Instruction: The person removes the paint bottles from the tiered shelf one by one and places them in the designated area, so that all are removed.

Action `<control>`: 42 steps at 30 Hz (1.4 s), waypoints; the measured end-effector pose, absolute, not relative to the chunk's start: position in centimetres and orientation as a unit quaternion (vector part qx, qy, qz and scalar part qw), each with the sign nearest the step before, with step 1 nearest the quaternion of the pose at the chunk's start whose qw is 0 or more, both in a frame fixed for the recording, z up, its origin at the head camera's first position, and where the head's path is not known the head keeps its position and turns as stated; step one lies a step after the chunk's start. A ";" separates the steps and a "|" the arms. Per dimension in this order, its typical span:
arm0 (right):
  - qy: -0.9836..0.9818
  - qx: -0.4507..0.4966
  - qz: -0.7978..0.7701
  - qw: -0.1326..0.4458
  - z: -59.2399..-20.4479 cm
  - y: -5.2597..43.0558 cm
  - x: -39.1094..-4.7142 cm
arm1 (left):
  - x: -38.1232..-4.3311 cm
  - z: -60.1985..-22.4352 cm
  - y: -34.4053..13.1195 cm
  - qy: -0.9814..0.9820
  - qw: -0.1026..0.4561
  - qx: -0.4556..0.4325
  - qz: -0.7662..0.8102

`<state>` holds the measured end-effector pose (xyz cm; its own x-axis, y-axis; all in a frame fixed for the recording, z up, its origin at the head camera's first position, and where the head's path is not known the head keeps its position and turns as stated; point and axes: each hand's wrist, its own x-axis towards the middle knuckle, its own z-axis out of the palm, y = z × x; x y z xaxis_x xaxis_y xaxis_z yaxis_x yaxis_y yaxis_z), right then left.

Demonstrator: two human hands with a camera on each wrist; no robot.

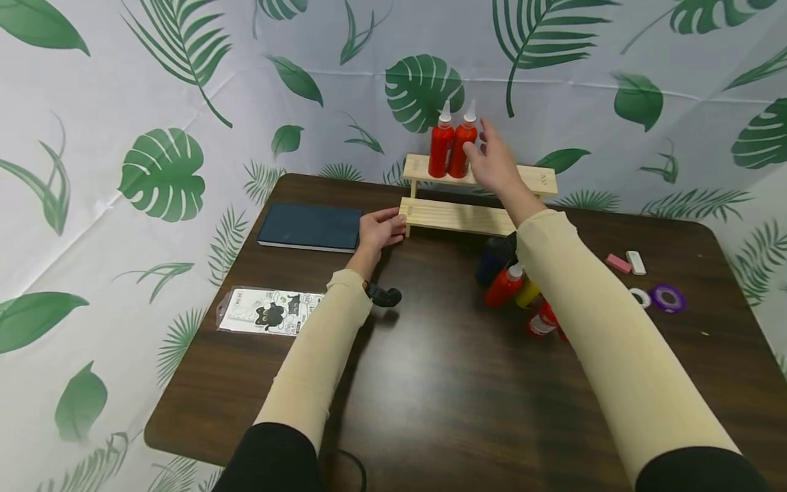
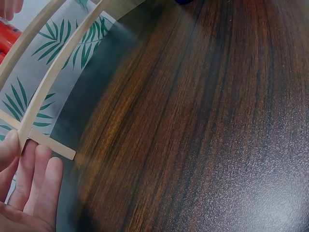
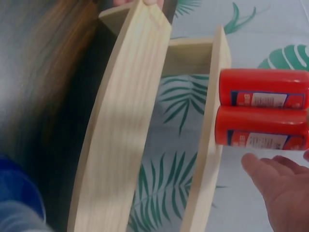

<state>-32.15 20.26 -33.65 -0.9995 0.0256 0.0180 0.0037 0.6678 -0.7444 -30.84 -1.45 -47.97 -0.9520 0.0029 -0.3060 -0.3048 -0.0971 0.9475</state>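
A two-tier wooden rack (image 1: 458, 215) stands at the back of the table. On its upper tier, two red squeeze bottles (image 1: 440, 150) with pointed white nozzles stand side by side. My left hand (image 1: 378, 231) pinches the left end of the lower tier; in the left wrist view the thumb is on one face of the slat and the fingers (image 2: 46, 181) are on the other. My right hand (image 1: 493, 162) is spread beside the right-hand bottle (image 3: 263, 128). In the right wrist view a gap shows between its thumb and that bottle.
Partly behind my right sleeve are a red bottle (image 1: 503, 287), a yellow bottle (image 1: 527, 295) and a dark blue one (image 1: 490, 266). A dark notebook (image 1: 310, 227) and a cat-print package (image 1: 267, 312) lie left. Erasers (image 1: 617, 264) and a purple tape roll (image 1: 667, 298) lie right.
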 end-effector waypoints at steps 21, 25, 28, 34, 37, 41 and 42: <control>-0.907 -0.087 0.412 0.031 -30.8 20.2 -29.2 | -30.9 -48.1 -1.3 0.661 0.106 -0.117 0.733; -0.906 -0.069 0.417 0.026 -28.8 20.7 -26.3 | -30.9 -48.1 -1.3 0.662 0.109 -0.119 0.732; -0.907 -0.043 0.419 0.022 -27.6 21.1 -23.9 | -30.9 -48.1 -1.3 0.663 0.108 -0.119 0.731; -0.915 0.029 0.402 0.011 -26.0 22.4 -18.1 | -30.8 -48.0 -1.4 0.661 0.111 -0.116 0.733; -0.914 0.060 0.400 0.019 -26.3 23.4 -15.1 | -30.7 -48.0 -1.4 0.660 0.111 -0.115 0.734; -0.913 0.072 0.401 0.031 -28.2 25.0 -11.7 | -30.6 -48.0 -1.4 0.659 0.111 -0.113 0.735; -0.913 0.070 0.400 0.032 -28.9 25.4 -10.9 | -30.6 -48.0 -1.4 0.659 0.111 -0.114 0.735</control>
<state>-10.92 25.37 -28.86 -0.9882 -0.1015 0.1143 -0.1529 0.6707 -0.7258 -30.57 -1.40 -47.98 -0.9493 0.0121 -0.3142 -0.3136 -0.1073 0.9435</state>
